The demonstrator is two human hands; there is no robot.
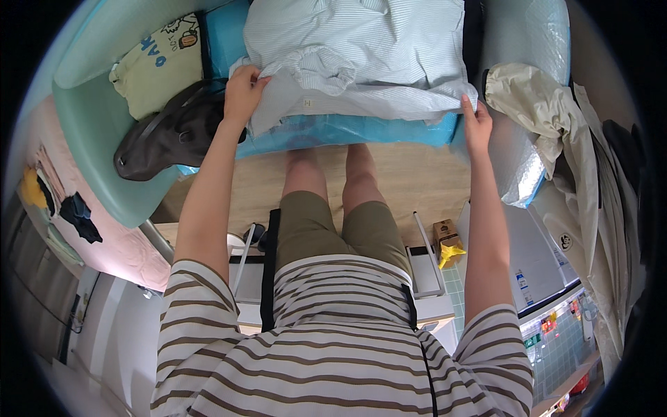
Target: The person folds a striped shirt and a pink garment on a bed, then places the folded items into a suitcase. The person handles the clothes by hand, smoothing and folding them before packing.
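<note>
Bag [163, 142], dark, lies beside pale-yellow cloth [163, 69]. Left hand [244, 94] pinches left end of pale, thinly striped garment [375, 42], spread over blue surface [347, 132]. Right hand [476, 124] grasps garment's right end, thumb against fingers. Beige cloth [531, 94] drapes farther right.

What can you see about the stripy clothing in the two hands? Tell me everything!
The garment is pale with thin stripes and looks like light cloth. It lies spread but wrinkled over a blue cover, with a bunched part and small tag. The left fingers and right fingers hold it at either side.
</note>
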